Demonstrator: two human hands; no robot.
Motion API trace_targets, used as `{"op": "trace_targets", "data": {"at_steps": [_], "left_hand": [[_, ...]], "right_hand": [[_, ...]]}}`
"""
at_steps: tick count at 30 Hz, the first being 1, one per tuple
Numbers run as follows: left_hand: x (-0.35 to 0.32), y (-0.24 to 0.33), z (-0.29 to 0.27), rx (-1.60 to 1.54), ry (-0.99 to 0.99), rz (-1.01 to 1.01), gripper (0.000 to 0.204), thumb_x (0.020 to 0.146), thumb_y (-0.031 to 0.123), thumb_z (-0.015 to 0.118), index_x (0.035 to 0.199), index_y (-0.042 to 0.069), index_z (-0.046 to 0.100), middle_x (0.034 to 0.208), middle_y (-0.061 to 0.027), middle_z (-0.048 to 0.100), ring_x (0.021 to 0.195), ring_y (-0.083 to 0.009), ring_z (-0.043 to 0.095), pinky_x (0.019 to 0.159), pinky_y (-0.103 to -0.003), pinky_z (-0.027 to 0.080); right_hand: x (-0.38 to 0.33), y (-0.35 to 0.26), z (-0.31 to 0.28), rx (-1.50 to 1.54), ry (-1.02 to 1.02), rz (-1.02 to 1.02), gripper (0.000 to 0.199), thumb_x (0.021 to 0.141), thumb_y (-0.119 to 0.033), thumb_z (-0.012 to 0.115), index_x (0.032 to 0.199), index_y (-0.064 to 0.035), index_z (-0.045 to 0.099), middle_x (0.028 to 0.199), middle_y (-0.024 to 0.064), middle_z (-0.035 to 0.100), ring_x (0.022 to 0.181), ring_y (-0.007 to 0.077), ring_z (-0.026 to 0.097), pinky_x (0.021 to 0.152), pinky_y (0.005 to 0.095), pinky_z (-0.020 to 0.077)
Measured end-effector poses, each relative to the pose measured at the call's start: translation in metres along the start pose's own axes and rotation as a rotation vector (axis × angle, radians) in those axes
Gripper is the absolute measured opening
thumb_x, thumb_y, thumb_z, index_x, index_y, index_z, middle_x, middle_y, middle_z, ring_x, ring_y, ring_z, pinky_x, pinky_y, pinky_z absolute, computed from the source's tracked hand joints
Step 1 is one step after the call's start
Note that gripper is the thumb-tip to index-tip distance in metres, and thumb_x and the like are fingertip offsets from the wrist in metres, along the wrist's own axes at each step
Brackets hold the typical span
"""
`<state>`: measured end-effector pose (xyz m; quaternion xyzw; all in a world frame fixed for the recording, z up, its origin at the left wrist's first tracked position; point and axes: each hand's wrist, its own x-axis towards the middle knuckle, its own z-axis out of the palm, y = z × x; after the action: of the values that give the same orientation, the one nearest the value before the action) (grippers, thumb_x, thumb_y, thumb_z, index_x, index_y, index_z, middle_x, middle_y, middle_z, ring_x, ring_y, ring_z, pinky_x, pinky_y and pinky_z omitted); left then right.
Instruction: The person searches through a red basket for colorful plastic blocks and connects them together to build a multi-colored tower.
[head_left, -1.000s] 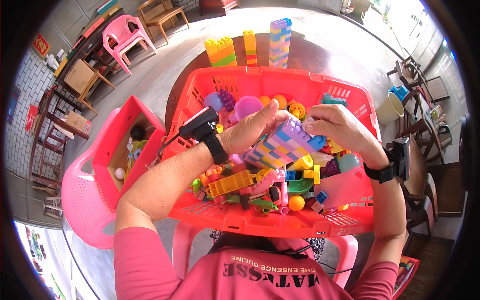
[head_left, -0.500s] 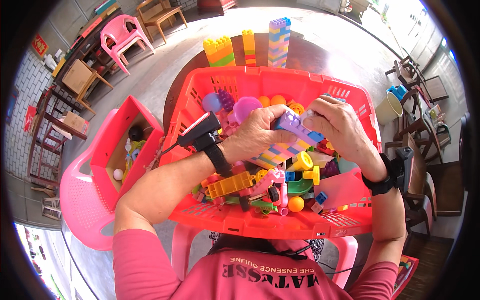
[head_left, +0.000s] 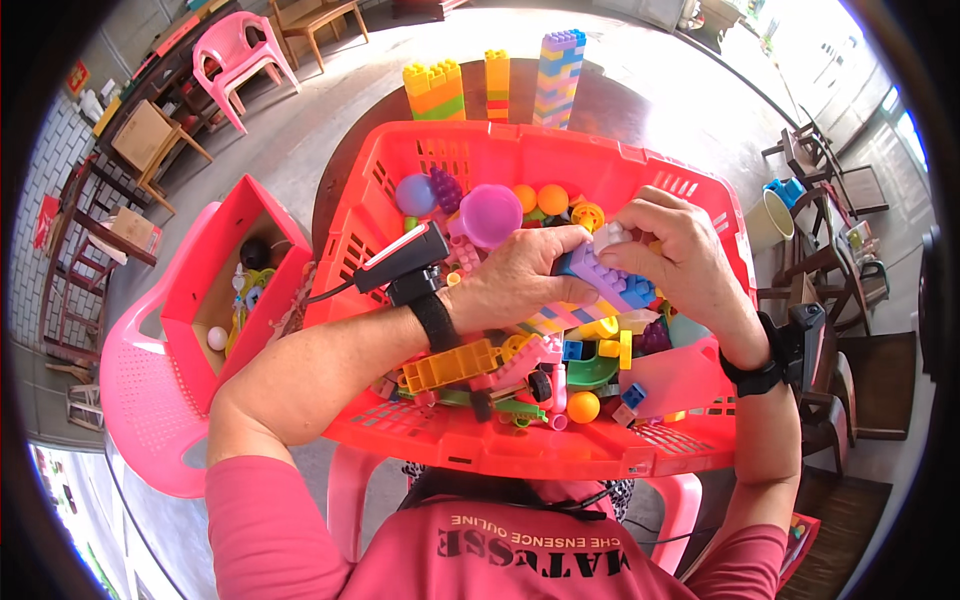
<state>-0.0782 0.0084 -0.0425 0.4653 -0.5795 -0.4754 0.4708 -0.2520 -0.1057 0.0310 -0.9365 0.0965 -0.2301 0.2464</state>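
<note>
Over the red plastic basket (head_left: 480,462), my left hand (head_left: 515,275) is wrapped round a stack of toy building blocks (head_left: 598,272) in lilac, blue, pink and yellow. The stack leans, its studded lilac end toward my right hand (head_left: 685,245). That hand pinches a whitish building block (head_left: 612,237) between thumb and fingers, against or just above the studded end; the fingers hide the exact contact. Beneath the hands lie loose toys: a purple cup (head_left: 491,215), a yellow toy truck piece (head_left: 452,367), an orange ball (head_left: 583,406) and a blue ball (head_left: 416,195).
Beyond the basket, a yellow-orange-green block stack (head_left: 434,92), a narrow yellow-red one (head_left: 497,85) and a tall lilac-blue one (head_left: 559,80) stand on a dark round table (head_left: 640,100). At left, a red box (head_left: 190,300) of toys rests on a pink chair (head_left: 140,400).
My right hand has shifted slightly, and the whitish block in its fingers shows more plainly. My left hand keeps its hold on the stack. The whole view has shifted a little.
</note>
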Motion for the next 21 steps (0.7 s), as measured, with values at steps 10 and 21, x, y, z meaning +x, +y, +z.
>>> {"op": "trace_targets", "data": {"at_steps": [10, 21], "left_hand": [[-0.001, 0.001, 0.004, 0.226, 0.141, 0.116, 0.034, 0.079, 0.027, 0.074, 0.092, 0.0, 0.057, 0.079, -0.0153, 0.062, 0.075, -0.0263, 0.063, 0.067, -0.038, 0.046], [-0.005, 0.002, 0.005, 0.195, 0.16, 0.086, 0.028, 0.078, 0.019, 0.073, 0.092, 0.0, 0.058, 0.08, -0.013, 0.063, 0.075, -0.0221, 0.062, 0.068, -0.036, 0.048]], "right_hand": [[0.006, -0.006, -0.002, -0.185, -0.146, -0.028, 0.027, 0.072, -0.023, 0.074, 0.076, -0.0009, 0.06, 0.071, 0.0119, 0.056, 0.066, 0.0321, 0.059, 0.057, 0.0391, 0.0458], [0.019, -0.005, 0.002, -0.199, -0.294, -0.097, 0.026, 0.073, -0.022, 0.072, 0.076, -0.0009, 0.057, 0.074, 0.0117, 0.056, 0.068, 0.0312, 0.058, 0.058, 0.0391, 0.0452]]}}
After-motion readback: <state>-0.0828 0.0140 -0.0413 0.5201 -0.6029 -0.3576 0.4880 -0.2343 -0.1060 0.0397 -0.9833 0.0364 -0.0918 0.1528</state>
